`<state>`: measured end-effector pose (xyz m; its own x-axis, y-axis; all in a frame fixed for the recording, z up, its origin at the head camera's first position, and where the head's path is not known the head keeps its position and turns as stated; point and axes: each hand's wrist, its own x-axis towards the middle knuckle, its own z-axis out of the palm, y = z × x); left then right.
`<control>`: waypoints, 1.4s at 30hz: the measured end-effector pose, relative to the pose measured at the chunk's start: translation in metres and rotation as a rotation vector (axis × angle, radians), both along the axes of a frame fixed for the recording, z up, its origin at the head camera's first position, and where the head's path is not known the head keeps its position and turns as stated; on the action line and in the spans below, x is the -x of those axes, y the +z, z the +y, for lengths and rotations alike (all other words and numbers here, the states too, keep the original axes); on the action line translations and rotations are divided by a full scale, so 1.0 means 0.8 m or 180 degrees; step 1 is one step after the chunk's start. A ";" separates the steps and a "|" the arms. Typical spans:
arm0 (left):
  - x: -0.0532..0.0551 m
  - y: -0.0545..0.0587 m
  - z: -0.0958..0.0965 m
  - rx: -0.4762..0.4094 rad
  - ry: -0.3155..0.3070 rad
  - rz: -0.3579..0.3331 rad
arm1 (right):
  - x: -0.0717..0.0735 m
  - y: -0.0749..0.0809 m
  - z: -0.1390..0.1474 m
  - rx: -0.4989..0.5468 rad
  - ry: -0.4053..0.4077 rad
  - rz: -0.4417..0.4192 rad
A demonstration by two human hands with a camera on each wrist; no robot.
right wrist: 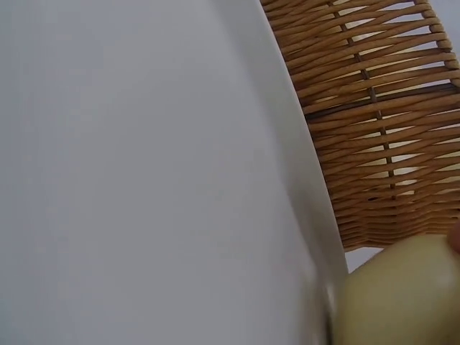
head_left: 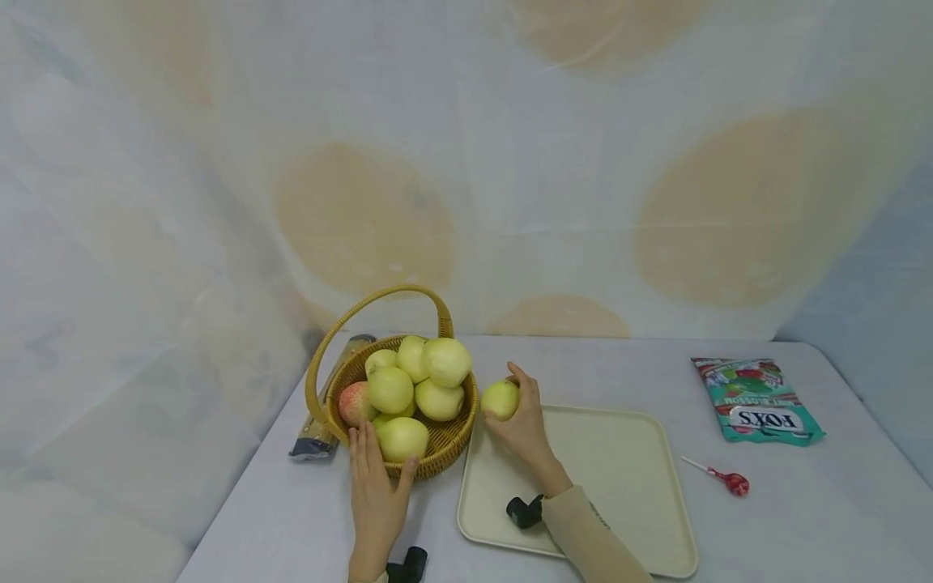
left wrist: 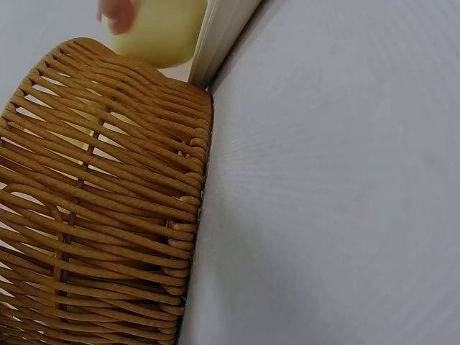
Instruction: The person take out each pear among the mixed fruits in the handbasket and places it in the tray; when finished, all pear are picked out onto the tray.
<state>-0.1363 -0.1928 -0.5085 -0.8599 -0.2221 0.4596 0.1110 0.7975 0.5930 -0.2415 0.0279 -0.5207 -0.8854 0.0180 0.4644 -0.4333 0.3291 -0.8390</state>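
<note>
A wicker basket (head_left: pixel 445 460) with a tall handle holds several yellow-green apples (head_left: pixel 389 390) and one reddish apple (head_left: pixel 355 404). My left hand (head_left: pixel 379 494) rests on the basket's near rim with its fingers extended. In my right hand (head_left: pixel 526 425) is a yellow-green apple (head_left: pixel 500 399), gripped between thumb and fingers just right of the basket, over the left edge of a cream tray (head_left: pixel 612 478). The left wrist view shows the basket's woven side (left wrist: pixel 108 201) close up. In the right wrist view the held apple (right wrist: pixel 402 295) appears by the tray's edge.
On the right lie a teal FOX'S candy bag (head_left: pixel 758 402) and a red lollipop (head_left: pixel 734 483) with a white stick. A dark and gold package (head_left: pixel 317 437) lies behind the basket's left side. A patterned cloth (head_left: pixel 539 202) hangs behind the white table (head_left: pixel 583 368).
</note>
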 end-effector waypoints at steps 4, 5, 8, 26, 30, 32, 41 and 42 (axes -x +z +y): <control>0.000 -0.001 0.000 0.0011 -0.0008 0.0015 | 0.001 -0.003 0.000 0.0036 0.0059 -0.0130; 0.000 -0.001 0.000 0.0018 -0.0006 0.0016 | 0.002 -0.004 0.000 0.0043 0.0081 -0.0187; 0.000 0.000 0.000 0.0022 -0.0003 0.0011 | 0.004 -0.005 0.000 0.0068 0.0155 -0.0345; 0.001 -0.002 0.000 -0.0007 -0.0022 0.0017 | -0.001 0.013 0.000 0.0092 0.0362 -0.0496; 0.001 -0.002 -0.001 -0.0005 -0.0029 0.0033 | -0.002 0.025 -0.001 0.0063 0.0281 -0.0298; 0.001 -0.002 -0.001 0.0006 -0.0031 0.0034 | -0.002 0.030 -0.001 0.0059 0.0244 -0.0211; 0.000 -0.001 -0.001 0.0020 -0.0029 0.0022 | 0.004 0.045 -0.003 0.0081 0.0207 -0.0015; 0.000 -0.001 -0.001 0.0019 -0.0029 0.0015 | 0.004 0.046 -0.004 0.0103 0.0230 0.0008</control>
<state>-0.1365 -0.1934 -0.5090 -0.8597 -0.2115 0.4649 0.1211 0.7999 0.5878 -0.2450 0.0250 -0.4836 -0.8838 -0.0310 0.4669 -0.4572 0.2696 -0.8475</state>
